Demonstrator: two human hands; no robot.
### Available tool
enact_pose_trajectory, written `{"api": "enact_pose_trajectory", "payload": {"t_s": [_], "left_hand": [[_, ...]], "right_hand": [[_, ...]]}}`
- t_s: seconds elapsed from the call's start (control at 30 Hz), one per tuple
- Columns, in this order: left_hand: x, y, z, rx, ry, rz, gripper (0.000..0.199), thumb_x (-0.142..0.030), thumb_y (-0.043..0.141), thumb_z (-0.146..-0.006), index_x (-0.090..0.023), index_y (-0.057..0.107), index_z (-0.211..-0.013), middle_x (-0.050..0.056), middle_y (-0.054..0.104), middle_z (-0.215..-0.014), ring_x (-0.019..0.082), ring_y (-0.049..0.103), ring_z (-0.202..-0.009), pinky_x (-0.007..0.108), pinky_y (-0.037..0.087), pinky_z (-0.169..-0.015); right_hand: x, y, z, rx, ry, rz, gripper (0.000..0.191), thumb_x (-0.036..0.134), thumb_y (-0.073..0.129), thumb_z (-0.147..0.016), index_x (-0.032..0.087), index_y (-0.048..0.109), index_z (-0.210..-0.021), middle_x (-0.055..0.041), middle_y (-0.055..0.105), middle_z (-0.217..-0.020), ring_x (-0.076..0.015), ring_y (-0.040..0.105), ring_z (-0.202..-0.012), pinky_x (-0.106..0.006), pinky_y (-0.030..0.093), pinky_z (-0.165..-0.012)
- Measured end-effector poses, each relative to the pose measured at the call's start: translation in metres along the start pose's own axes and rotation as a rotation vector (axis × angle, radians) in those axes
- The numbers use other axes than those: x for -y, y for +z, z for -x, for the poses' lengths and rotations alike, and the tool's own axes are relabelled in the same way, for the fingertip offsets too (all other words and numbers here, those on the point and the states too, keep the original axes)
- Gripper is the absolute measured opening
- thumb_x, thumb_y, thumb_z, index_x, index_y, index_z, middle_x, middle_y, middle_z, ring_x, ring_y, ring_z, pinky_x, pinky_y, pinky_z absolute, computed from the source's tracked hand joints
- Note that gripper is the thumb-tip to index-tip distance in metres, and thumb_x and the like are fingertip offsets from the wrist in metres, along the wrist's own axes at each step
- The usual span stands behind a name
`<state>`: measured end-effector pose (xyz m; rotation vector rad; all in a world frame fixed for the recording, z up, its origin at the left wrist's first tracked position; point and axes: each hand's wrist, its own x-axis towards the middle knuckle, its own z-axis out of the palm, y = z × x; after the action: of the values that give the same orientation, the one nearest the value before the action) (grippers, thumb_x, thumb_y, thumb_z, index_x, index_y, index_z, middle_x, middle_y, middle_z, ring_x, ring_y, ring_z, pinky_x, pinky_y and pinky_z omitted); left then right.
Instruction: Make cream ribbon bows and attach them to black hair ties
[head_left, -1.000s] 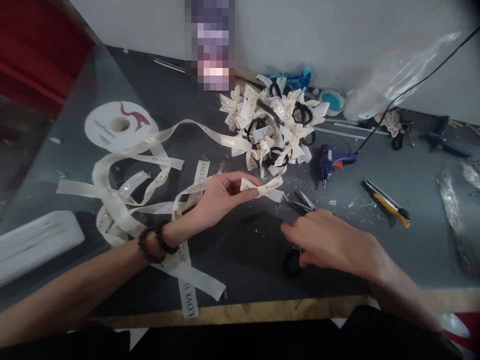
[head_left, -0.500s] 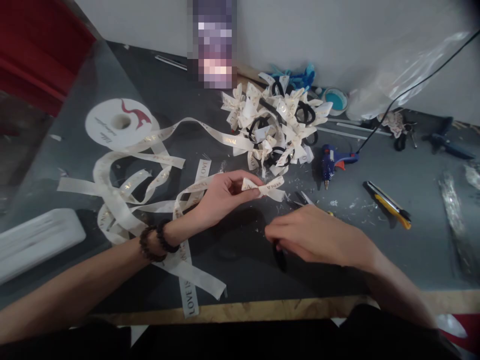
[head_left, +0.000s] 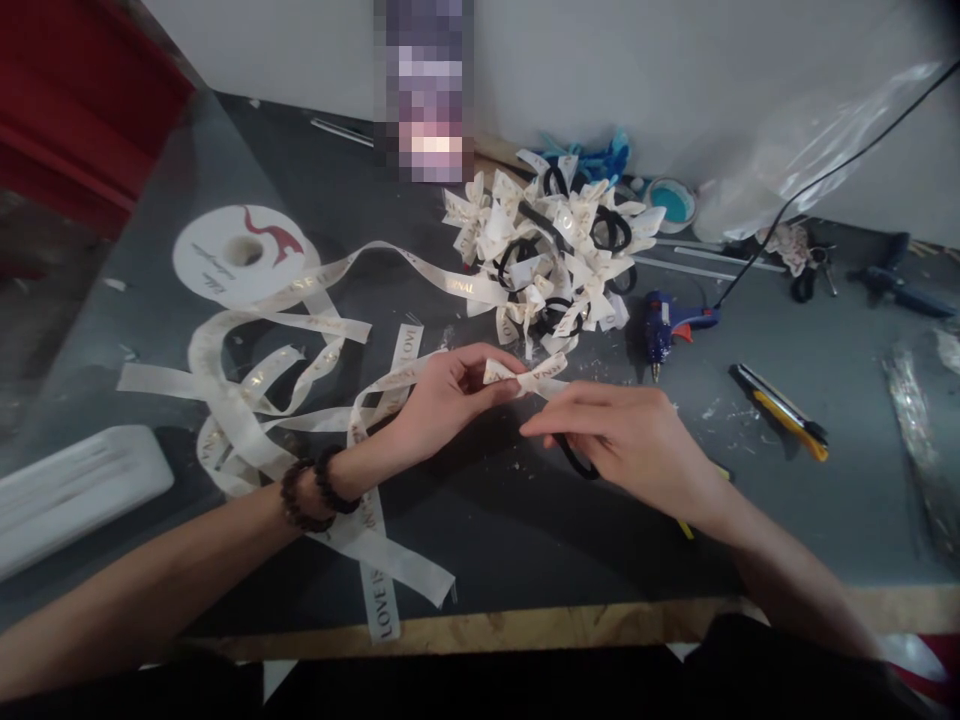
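We have the bow point(head_left: 541, 377) clamped by one side in our left hand point(head_left: 450, 395), probably to keep its middle steady and uncovered; it juts out towards our right hand point(head_left: 634, 430), closed on a black loop point(head_left: 576, 462) just below the bow, with the glue gun point(head_left: 660, 328) right of the bow, presumably for easy reach

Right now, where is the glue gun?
In the head view, right of centre, the glue gun lies between the piled bows and the yellow utility knife.
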<state>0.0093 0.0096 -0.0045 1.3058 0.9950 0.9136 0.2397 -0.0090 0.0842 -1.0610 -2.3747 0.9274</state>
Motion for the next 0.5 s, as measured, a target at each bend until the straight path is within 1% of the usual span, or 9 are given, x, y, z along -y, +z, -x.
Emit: {"api": "enact_pose_trajectory", "payload": {"t_s": [0.07,0.13,0.23,0.33,0.4,0.43,0.5], "left_hand": [[-0.0005,0.0001,0.0001,0.007,-0.007,0.011,0.023,-0.041,0.083,-0.091,-0.023,0.080,-0.103,0.001,0.066,-0.073,0.011,0.046,-0.055,0.026,0.032,-0.049],[-0.0006,0.0003,0.0001,0.005,-0.013,0.018,0.022,-0.041,0.083,-0.091,-0.022,0.080,-0.102,0.001,0.066,-0.074,0.011,0.048,-0.057,0.026,0.033,-0.050],[-0.0001,0.0005,0.0001,0.001,-0.005,0.023,0.022,-0.041,0.083,-0.091,-0.023,0.080,-0.103,0.001,0.065,-0.074,0.012,0.050,-0.058,0.026,0.034,-0.051],[0.0013,0.0000,0.0004,0.003,0.005,0.040,0.023,-0.042,0.084,-0.090,-0.024,0.081,-0.103,-0.002,0.055,-0.064,0.011,0.042,-0.054,0.026,0.029,-0.050],[0.0028,-0.0004,0.0004,-0.002,0.000,0.051,0.022,-0.043,0.084,-0.090,-0.024,0.081,-0.103,-0.005,0.045,-0.059,0.011,0.036,-0.053,0.026,0.026,-0.049],[0.0037,-0.0004,0.0004,-0.005,-0.004,0.050,0.022,-0.043,0.084,-0.091,-0.025,0.081,-0.103,-0.005,0.042,-0.058,0.011,0.034,-0.052,0.026,0.024,-0.049],[0.0050,-0.0002,0.0004,-0.004,-0.003,0.039,0.023,-0.044,0.083,-0.091,-0.025,0.081,-0.104,-0.005,0.044,-0.060,0.011,0.035,-0.053,0.026,0.025,-0.050]], "right_hand": [[0.0022,0.0019,0.0016,-0.022,0.005,-0.002,0.039,0.001,0.053,-0.098,0.025,0.082,-0.110,0.0007,0.082,-0.101,-0.0114,0.077,-0.085,-0.022,0.057,-0.081],[0.0034,0.0036,0.0023,-0.035,0.024,0.006,0.036,0.004,0.054,-0.101,0.024,0.081,-0.114,0.0011,0.083,-0.096,-0.0112,0.077,-0.083,-0.022,0.057,-0.081],[0.0029,0.0053,0.0023,-0.019,0.000,0.024,0.034,0.006,0.054,-0.101,0.023,0.080,-0.115,0.0009,0.082,-0.091,-0.0117,0.076,-0.079,-0.022,0.056,-0.076],[0.0014,0.0052,0.0017,-0.025,-0.063,0.018,0.039,0.003,0.054,-0.099,0.025,0.081,-0.117,-0.0013,0.081,-0.097,-0.0125,0.076,-0.084,-0.024,0.056,-0.077],[0.0005,0.0036,0.0013,-0.061,-0.058,-0.004,0.046,0.000,0.052,-0.097,0.027,0.081,-0.121,-0.0021,0.080,-0.100,-0.0123,0.075,-0.086,-0.025,0.057,-0.080],[0.0001,0.0024,0.0011,-0.082,-0.043,-0.016,0.048,-0.001,0.051,-0.097,0.028,0.081,-0.122,-0.0022,0.079,-0.101,-0.0119,0.075,-0.084,-0.025,0.057,-0.080],[-0.0006,-0.0003,0.0009,-0.106,0.003,-0.041,0.049,0.000,0.052,-0.097,0.028,0.081,-0.124,-0.0022,0.079,-0.100,-0.0115,0.074,-0.081,-0.024,0.057,-0.079]]}}
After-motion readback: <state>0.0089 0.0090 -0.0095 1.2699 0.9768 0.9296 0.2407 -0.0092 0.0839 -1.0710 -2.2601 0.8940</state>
